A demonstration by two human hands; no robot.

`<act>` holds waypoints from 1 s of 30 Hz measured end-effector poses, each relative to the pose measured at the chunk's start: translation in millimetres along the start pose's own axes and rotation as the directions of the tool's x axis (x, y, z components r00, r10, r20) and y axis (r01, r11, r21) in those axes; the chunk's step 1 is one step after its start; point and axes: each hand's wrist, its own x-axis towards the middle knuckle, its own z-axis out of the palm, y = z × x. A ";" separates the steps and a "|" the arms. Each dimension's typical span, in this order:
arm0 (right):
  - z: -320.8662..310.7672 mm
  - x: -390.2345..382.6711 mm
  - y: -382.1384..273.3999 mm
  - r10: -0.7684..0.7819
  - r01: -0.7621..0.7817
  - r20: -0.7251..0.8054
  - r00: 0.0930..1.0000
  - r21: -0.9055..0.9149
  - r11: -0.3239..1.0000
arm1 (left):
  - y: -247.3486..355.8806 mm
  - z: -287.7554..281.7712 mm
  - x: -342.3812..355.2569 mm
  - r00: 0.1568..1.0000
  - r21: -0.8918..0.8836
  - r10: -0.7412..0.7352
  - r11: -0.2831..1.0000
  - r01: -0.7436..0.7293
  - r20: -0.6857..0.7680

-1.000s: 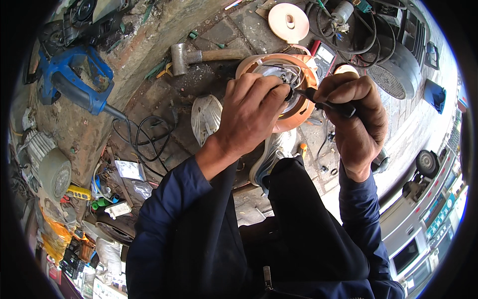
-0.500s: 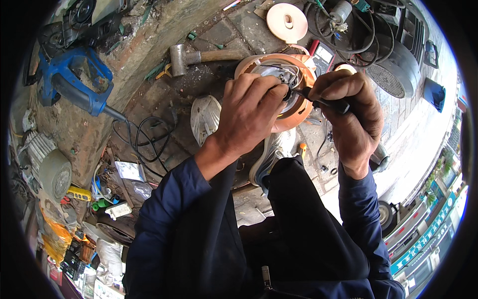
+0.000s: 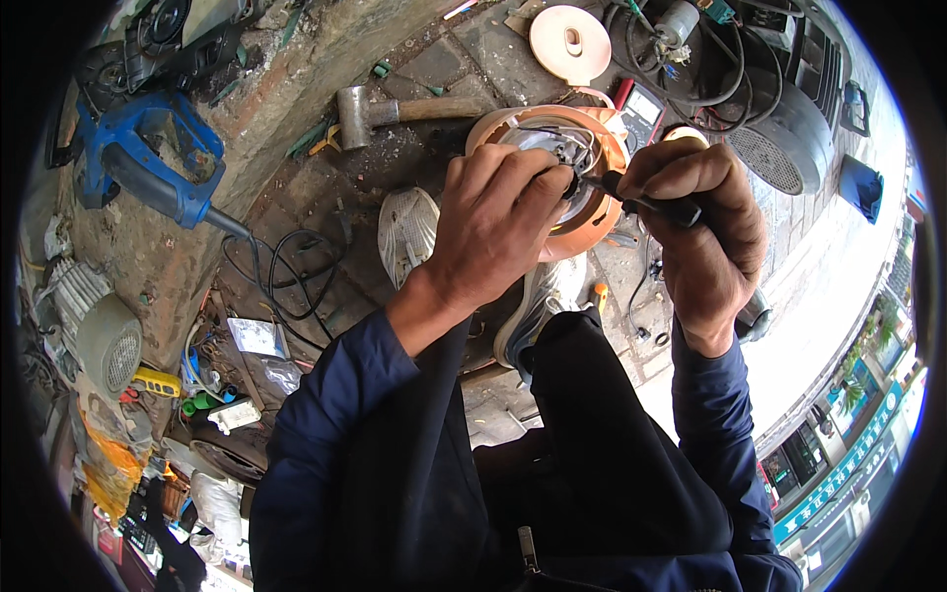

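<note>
Orange plastic, probably stiff yet crackable, best steadied by the rim: far middle, the round housing (image 3: 584, 242) is part-covered by the curled left hand (image 3: 498, 222), its hold hidden, while a dark-handled tool (image 3: 677, 210) is clasped firmly by the right hand (image 3: 712, 242).

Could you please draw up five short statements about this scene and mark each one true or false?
1. The right hand holds a dark-handled tool. True.
2. The left hand is well away from the orange housing. False: its fingers reach over the housing.
3. The hammer lies with its head left of the housing. True.
4. The power tool on the left is yellow. False: it is mainly blue.
5. The round disc lies beyond the housing. True.
</note>
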 end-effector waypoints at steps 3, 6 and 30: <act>1.9 1.2 2.2 -0.013 0.013 0.006 1.000 0.017 1.000 | 0.4 -0.2 -0.3 1.000 0.002 0.002 1.000 -0.002 -0.001; 2.0 0.8 1.4 0.001 -0.001 0.000 1.000 0.011 1.000 | 0.7 0.5 -0.1 1.000 0.009 0.003 1.000 -0.003 -0.006; 1.4 1.3 2.9 0.015 -0.015 0.004 1.000 -0.016 1.000 | 0.3 0.5 -1.0 1.000 0.014 0.002 1.000 -0.002 0.001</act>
